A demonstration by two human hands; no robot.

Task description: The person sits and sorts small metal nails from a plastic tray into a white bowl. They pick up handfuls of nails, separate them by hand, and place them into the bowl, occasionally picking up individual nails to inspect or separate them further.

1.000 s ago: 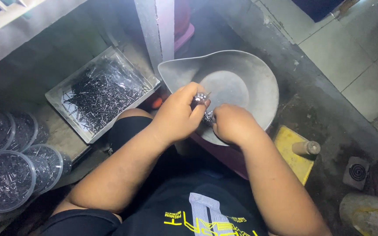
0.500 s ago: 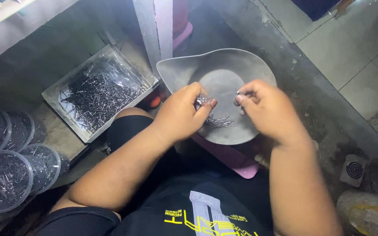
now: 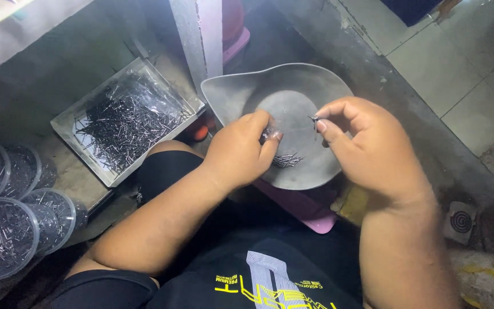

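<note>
Pinched between thumb and forefinger, the right hand (image 3: 367,149) holds one thin nail (image 3: 314,121) above the grey metal pan (image 3: 241,91). Beside it, the left hand (image 3: 238,151) grips a small bundle of nails (image 3: 270,135); under this grip a few loose nails (image 3: 286,161) lie in the pan. Far left of both hands, a clear rectangular tray (image 3: 64,123) and round plastic tubs (image 3: 7,240) are full of nails.

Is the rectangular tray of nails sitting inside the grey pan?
No, the rectangular tray lies apart on the ledge, left of the grey pan under both hands.
</note>
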